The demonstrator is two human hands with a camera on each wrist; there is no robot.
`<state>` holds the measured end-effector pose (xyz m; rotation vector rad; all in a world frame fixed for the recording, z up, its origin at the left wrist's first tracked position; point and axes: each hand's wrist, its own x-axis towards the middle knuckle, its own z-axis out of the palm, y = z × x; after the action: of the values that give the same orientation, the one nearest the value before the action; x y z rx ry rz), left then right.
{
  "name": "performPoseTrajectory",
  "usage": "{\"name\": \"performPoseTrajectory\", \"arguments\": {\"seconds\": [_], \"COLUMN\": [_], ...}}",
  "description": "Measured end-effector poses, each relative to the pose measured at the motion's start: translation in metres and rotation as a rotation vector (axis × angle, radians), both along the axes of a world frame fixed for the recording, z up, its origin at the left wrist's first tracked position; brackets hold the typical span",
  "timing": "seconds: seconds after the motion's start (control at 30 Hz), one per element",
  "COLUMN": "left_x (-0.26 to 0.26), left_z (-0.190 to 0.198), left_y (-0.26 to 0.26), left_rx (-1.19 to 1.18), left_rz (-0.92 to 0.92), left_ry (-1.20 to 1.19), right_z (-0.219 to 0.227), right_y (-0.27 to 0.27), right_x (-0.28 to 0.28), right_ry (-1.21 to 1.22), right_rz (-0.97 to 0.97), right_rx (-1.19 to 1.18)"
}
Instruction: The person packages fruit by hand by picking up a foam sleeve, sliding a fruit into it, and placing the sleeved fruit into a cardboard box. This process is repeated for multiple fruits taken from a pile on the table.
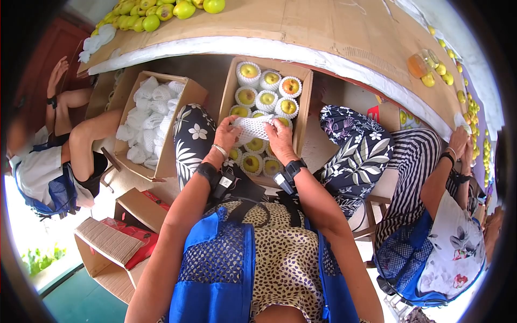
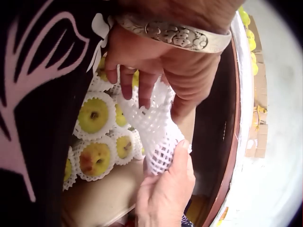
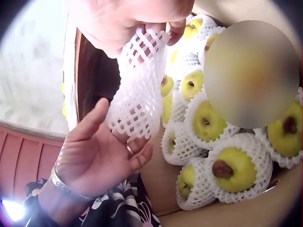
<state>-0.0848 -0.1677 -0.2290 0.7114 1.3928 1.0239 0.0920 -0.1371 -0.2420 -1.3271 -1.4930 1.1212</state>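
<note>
A white foam net (image 1: 252, 129) is stretched between the two hands above a box of apples (image 1: 266, 99) in foam nets. The right hand (image 1: 281, 141) pinches one end; in the right wrist view, its fingers (image 3: 176, 32) curl round the top of the net (image 3: 137, 90), which has no apple showing inside. At the other end is the left hand (image 1: 226, 134), palm up in the right wrist view, thumb extended and fingers loosely bent by the net's edge. The left wrist view shows the left hand (image 2: 165, 71) over the net (image 2: 158, 127), opposite the right hand (image 2: 168, 194).
A carton of white foam nets (image 1: 151, 118) stands to the left. Beyond the boxes, a cardboard-covered table (image 1: 301, 27) bears loose apples (image 1: 152, 22) and a jar (image 1: 423, 63). People sit on both sides, and empty-looking cartons (image 1: 102, 242) lie at the lower left.
</note>
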Motion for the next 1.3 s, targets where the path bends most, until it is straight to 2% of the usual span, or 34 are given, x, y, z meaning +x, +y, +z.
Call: {"name": "performPoseTrajectory", "arguments": {"seconds": [0.07, 0.27, 0.4, 0.5, 0.6, 0.7, 0.8, 0.83, 0.93, 0.97, 1.07, 1.1, 1.13, 1.17, 1.2, 1.23, 1.27, 1.3], "left_x": [-0.010, -0.007, -0.007, 0.001, 0.000, 0.014, 0.015, 0.012, -0.001, -0.002, -0.005, -0.004, -0.005, -0.006, -0.005, 0.004, 0.005, 0.008], "left_z": [-0.008, -0.015, -0.011, -0.008, 0.013, 0.032, 0.032, 0.020, 0.007, 0.006, 0.003, 0.005, -0.004, -0.012, -0.016, 0.005, 0.009, 0.008], "left_y": [0.001, 0.002, 0.002, 0.003, 0.000, -0.001, -0.002, 0.000, 0.004, 0.002, 0.002, -0.001, -0.001, -0.003, -0.004, -0.009, -0.008, -0.009], "left_rx": [-0.037, -0.080, -0.142, 0.041, 0.259, 0.424, 0.130, 0.111, 0.074, 0.133, 0.114, 0.075, -0.003, -0.040, -0.062, 0.017, -0.019, 0.032], "left_rz": [0.021, 0.110, 0.054, 0.189, -0.175, -0.492, -0.556, -0.460, -0.367, -0.320, -0.360, -0.374, -0.445, -0.529, -0.640, -0.599, -0.744, -0.795], "left_ry": [-0.124, -0.093, -0.026, -0.010, 0.422, 1.032, 0.891, 0.872, 0.544, 0.505, 0.161, 0.038, 0.026, 0.131, 0.093, -0.037, 0.118, 0.207], "right_z": [-0.001, -0.010, -0.002, 0.004, 0.009, 0.013, 0.030, 0.035, 0.031, 0.030, 0.023, 0.004, 0.023, 0.018, 0.027, 0.027, 0.026, 0.026], "right_y": [-0.001, 0.003, 0.004, 0.007, 0.004, 0.000, -0.009, -0.009, -0.001, 0.003, 0.006, 0.005, -0.001, -0.005, -0.011, -0.015, -0.016, -0.015], "right_x": [-0.003, -0.001, 0.000, 0.008, 0.007, -0.002, -0.013, -0.013, -0.010, -0.004, 0.001, 0.001, 0.000, -0.003, -0.009, -0.015, -0.019, -0.020], "right_ry": [0.063, 0.272, 0.221, 0.094, -0.041, -0.020, 0.091, 0.133, 0.325, 0.319, 0.364, 0.229, 0.360, 0.390, 0.463, 0.538, 0.611, 0.557], "right_rz": [-0.007, -0.054, -0.080, -0.068, -0.020, 0.152, 0.223, 0.226, 0.129, 0.143, 0.192, 0.293, 0.397, 0.453, 0.494, 0.447, 0.398, 0.392], "right_rx": [-0.039, -0.139, -0.109, -0.077, 0.022, -0.067, -0.092, -0.103, -0.049, -0.141, -0.301, -0.328, -0.435, -0.497, -0.451, -0.504, -0.563, -0.520]}}
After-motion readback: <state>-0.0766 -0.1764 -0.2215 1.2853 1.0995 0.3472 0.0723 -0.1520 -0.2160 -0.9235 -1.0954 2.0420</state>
